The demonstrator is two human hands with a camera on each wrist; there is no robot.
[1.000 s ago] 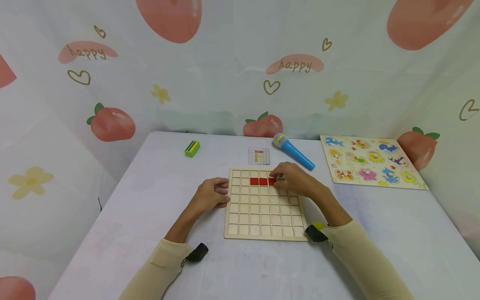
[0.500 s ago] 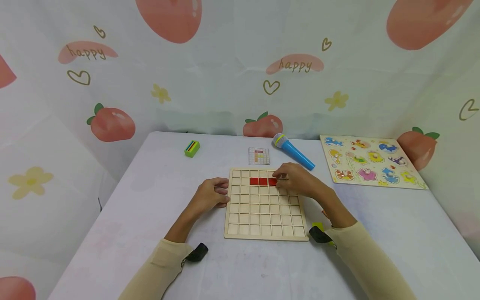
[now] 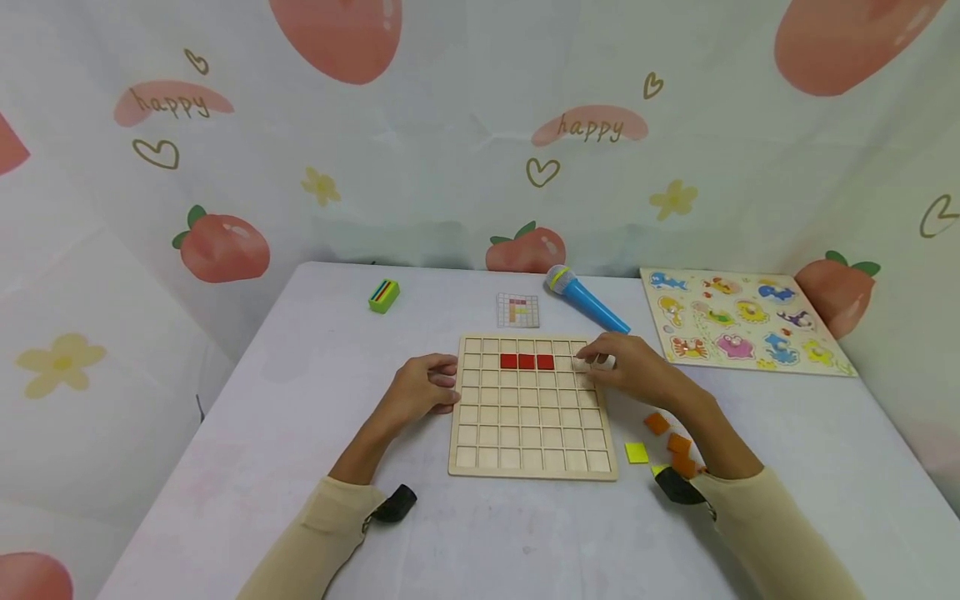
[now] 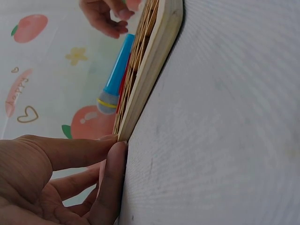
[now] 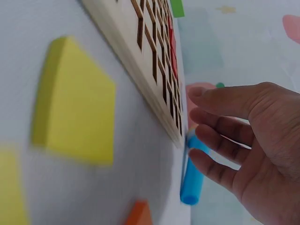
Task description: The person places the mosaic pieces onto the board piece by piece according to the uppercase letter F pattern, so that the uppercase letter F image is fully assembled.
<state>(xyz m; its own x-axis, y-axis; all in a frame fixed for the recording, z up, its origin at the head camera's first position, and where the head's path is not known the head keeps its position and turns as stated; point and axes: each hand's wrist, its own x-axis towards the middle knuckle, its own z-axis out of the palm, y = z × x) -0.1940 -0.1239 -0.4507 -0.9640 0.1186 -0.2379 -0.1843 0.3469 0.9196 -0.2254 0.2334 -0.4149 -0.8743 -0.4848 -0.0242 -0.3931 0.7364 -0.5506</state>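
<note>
A square, pale wooden grid board (image 3: 510, 436) lies flat at the middle of the white table (image 3: 525, 533), with three square red tiles (image 3: 527, 362) side by side in its second row from the far edge, in the third, fourth and fifth cells from the left. At the board's left edge the left hand (image 3: 416, 387) touches the rim with thumb and fingertips, its fingers loosely bent. The right hand (image 3: 633, 367) hovers by the far part of the right edge, with a wide gap between its thumb and loosely bent fingers. To the right of the board's near half lie a square yellow tile (image 3: 636, 452), another yellow tile partly hidden by the right wrist's black camera (image 3: 678, 487), and several square orange tiles (image 3: 679, 443). Just beyond the far edge is a small printed grid card (image 3: 518, 311), and to its right a blue toy microphone (image 3: 592, 305) lies slanted, its handle end near the right hand. Farther right sits a wooden animal puzzle (image 3: 750, 321); at the far left is a small green striped block (image 3: 384, 297). A peach-patterned backdrop (image 3: 420, 167) hangs behind.
</note>
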